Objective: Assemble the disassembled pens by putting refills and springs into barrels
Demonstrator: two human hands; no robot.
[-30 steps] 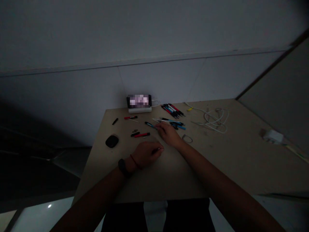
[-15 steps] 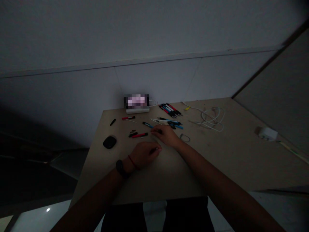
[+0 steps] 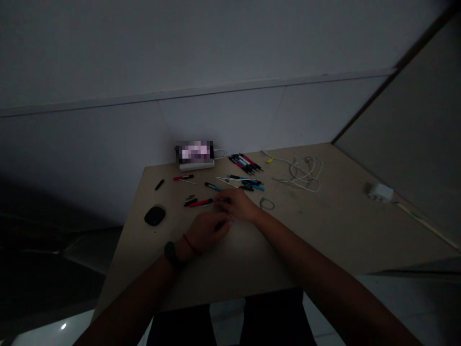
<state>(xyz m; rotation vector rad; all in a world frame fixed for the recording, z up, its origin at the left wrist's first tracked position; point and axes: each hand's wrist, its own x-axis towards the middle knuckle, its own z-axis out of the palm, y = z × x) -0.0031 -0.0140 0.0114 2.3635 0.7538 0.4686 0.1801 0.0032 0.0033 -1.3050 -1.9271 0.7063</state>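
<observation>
My left hand (image 3: pixel 209 232) rests low over the table with its fingers curled and thumb pressed to the fingertips. Whatever sits in that pinch is too dark and small to name. Just beyond it, my right hand (image 3: pixel 237 204) is bent down to the tabletop, fingertips drawn together; what they hold, if anything, cannot be made out. Left of the right fingertips lies a red pen barrel (image 3: pixel 200 203), beside a black pen piece (image 3: pixel 190 203). A blue pen barrel (image 3: pixel 213 186) lies just past the same fingertips.
Assembled pens (image 3: pixel 245 163) lie grouped near the wall. Loose blue and black pen parts (image 3: pixel 254 182) are right of centre. A black rounded case (image 3: pixel 154 216) sits left, a phone (image 3: pixel 194 152) stands at the back, and a white cable (image 3: pixel 306 173) coils right.
The view has swung slightly to the right, so the table and its contents appear further left. Both hands keep nearly the same pose, the right one a little closer to the left.
</observation>
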